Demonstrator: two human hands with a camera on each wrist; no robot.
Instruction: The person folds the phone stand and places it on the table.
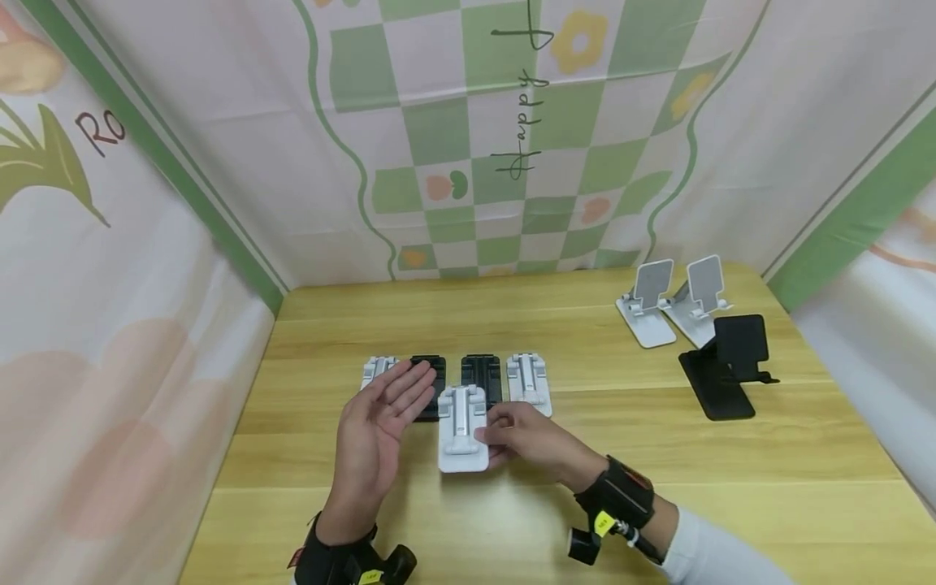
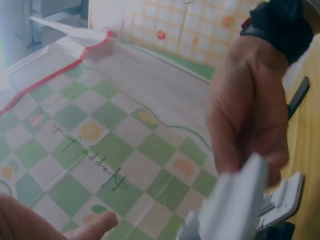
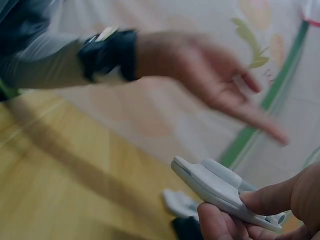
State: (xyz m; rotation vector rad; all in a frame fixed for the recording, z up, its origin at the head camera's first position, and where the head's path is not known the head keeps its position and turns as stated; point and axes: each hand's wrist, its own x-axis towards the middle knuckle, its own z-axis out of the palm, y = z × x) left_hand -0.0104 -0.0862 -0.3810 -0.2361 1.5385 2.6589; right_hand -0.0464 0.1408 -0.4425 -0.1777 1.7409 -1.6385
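Note:
A folded white phone stand is held up over the table. My right hand pinches its right edge, thumb on the front face and fingers behind, as the right wrist view shows of the white stand. Beside it on the left, my left hand is raised with palm turned up and fingers straight, touching nothing. Behind the hands lie folded stands in a row: a white one and a black one partly hidden by my left hand, another black one, and a white one.
At the right of the wooden table stand unfolded phone stands: a white one, a second white one and a black one. A patterned cloth hangs along the back and sides.

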